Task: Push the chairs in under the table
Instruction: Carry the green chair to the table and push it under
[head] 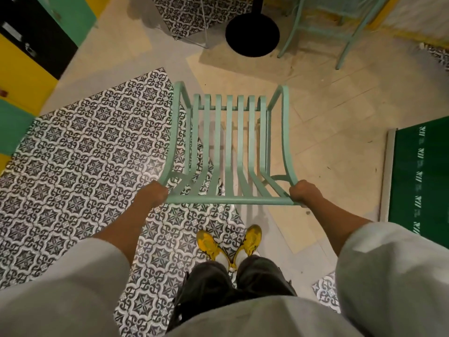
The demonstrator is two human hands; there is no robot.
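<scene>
A mint-green slatted metal chair stands on the floor directly in front of me, seen from above, its seat pointing away. My left hand grips the left end of its top back rail. My right hand grips the right end of the same rail. Ahead, the table's black round base and its pole stand on the floor; the tabletop itself is out of view. The chair's front edge is about a chair's length short of that base.
A second mint-green chair stands at the far right beside the table base. Yellow, green and black cabinets line the left side. A dark green panel stands on the right. My yellow shoes are right behind the chair.
</scene>
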